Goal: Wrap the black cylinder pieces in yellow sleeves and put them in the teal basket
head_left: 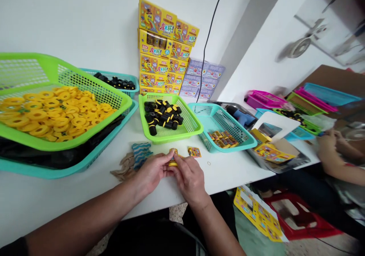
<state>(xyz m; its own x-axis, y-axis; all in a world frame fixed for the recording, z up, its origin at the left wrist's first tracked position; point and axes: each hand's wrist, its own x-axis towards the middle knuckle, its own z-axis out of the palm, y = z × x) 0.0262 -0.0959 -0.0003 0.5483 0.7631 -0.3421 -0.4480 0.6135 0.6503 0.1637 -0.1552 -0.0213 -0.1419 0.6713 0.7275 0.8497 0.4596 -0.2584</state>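
My left hand (152,170) and my right hand (189,178) meet over the white table (228,170), both pinching a small yellow-and-black roll (172,161). A small printed yellow card (194,151) lies just beyond my right hand. Behind my hands sits a green mesh basket (168,139) holding several black rolls with yellow bands (162,115). Folded cloth rags (134,157) lie near my left hand. To the right, a teal mesh basket (236,148) holds small yellow packets (222,139). Yellow plastic rings (57,113) fill a large green basket (57,143) on the left.
Stacked yellow boxes (162,54) and lilac boxes (199,79) stand against the wall. A co-worker's hands (327,145) work at the right, near pink trays (265,99). Yellow printed card (256,214) and a red stool (296,214) are on the floor.
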